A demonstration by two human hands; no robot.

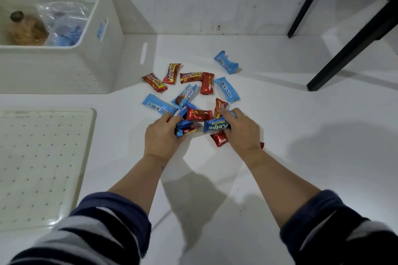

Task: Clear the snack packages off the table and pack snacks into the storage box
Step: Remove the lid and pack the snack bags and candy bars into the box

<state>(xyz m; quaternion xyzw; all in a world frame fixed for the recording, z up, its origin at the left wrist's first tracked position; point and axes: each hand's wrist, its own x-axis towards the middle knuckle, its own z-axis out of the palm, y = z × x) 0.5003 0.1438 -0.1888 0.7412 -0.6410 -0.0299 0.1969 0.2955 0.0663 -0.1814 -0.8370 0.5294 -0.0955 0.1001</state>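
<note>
While each hand's grip holds wrappers, left hand (pixel 162 135) and right hand (pixel 242 130), eight snack packages (pixel 226 89) lie loose.

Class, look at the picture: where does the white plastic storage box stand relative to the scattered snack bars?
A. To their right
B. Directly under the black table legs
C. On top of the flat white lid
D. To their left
D: the white plastic storage box sits left of the scattered snack bars.

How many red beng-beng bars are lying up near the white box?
3 with the name showing: one bar nearest the box, one bar just right of it, and one bar lying sideways farther right. Other red wrappers sit nearer the hands, labels hidden.
</note>
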